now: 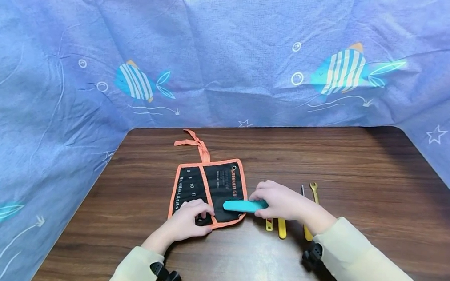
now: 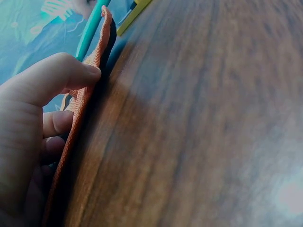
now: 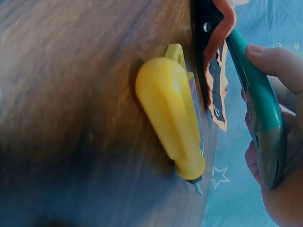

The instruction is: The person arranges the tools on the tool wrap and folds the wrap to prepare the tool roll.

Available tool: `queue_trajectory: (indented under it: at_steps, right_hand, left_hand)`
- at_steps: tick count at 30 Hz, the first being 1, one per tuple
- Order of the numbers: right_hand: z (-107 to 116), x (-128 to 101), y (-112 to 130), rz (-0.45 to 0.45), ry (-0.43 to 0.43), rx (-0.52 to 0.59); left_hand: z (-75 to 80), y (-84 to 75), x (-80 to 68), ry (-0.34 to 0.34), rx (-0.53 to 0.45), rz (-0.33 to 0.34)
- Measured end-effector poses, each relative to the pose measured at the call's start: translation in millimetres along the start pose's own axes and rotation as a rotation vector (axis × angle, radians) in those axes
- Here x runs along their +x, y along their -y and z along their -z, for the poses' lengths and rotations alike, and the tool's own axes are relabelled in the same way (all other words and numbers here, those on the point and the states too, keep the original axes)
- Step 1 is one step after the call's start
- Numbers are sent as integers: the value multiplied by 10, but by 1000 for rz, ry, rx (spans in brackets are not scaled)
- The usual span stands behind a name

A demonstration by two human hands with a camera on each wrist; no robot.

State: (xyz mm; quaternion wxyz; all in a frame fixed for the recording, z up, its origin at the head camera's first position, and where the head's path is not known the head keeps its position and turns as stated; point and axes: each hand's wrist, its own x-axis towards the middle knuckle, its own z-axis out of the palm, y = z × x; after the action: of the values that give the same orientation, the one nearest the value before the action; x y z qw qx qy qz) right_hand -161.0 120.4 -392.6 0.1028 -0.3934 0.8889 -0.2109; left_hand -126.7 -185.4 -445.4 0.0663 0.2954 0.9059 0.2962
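A black tool roll (image 1: 209,187) with orange trim lies open on the brown table (image 1: 366,179). My left hand (image 1: 196,216) pinches its near edge; in the left wrist view the thumb (image 2: 61,78) presses the orange trim (image 2: 81,116) with the fingers on the other side. My right hand (image 1: 264,203) grips a teal-handled tool (image 1: 245,205), whose tip reaches over the roll's right part. In the right wrist view the teal tool (image 3: 258,97) lies under my fingers (image 3: 277,64) beside the roll (image 3: 217,28).
Several yellow-handled tools (image 1: 281,228) and a small wrench (image 1: 314,190) lie on the table just right of the roll, under my right hand; one yellow handle (image 3: 171,123) shows close up. Blue fish-print cloth (image 1: 217,46) walls off the back and both sides.
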Motion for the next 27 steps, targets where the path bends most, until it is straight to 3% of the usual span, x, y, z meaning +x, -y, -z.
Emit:
queue_trajectory:
  at_steps: [12,27]
  right_hand:
    - [-130,113,40,76,34,-33]
    - [-256,230,144,101,68,-14]
  left_hand:
    - [-12,10,-22,-10,6,-21]
    - [-14,20,-9,-23,19,-14]
